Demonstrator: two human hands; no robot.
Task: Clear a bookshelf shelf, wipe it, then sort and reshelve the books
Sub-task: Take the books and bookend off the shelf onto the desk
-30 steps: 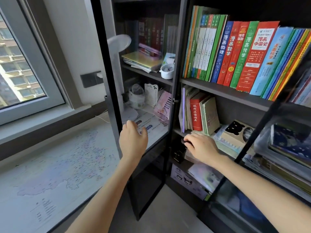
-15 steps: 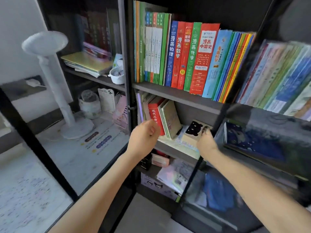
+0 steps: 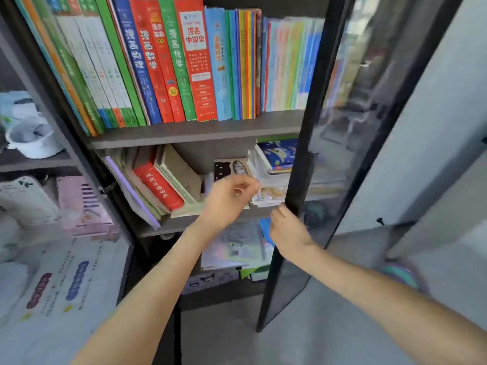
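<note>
A dark bookshelf holds a tight row of upright coloured books (image 3: 163, 67) on its upper shelf (image 3: 195, 131). On the shelf below, a red book (image 3: 158, 187) and several others lean left, a cat-print box (image 3: 230, 167) stands at the back, and a flat stack of books (image 3: 276, 167) lies to the right. My left hand (image 3: 230, 197) hovers in front of the box with fingers loosely curled, holding nothing. My right hand (image 3: 287, 230) grips the black frame edge of the right glass door (image 3: 297, 159), which stands swung out.
The left glass door (image 3: 66, 259) shows a white cup (image 3: 31, 139), a pink box (image 3: 84, 206) and a printed sheet (image 3: 60, 288) through it. A lower shelf holds papers and folders (image 3: 237, 248). Grey floor (image 3: 224, 335) lies below; a grey wall (image 3: 434, 154) stands at right.
The view has swung right and closer to the shelf. My left hand left the left door and moved in front of the middle shelf. My right hand pulled the right glass door further out.
</note>
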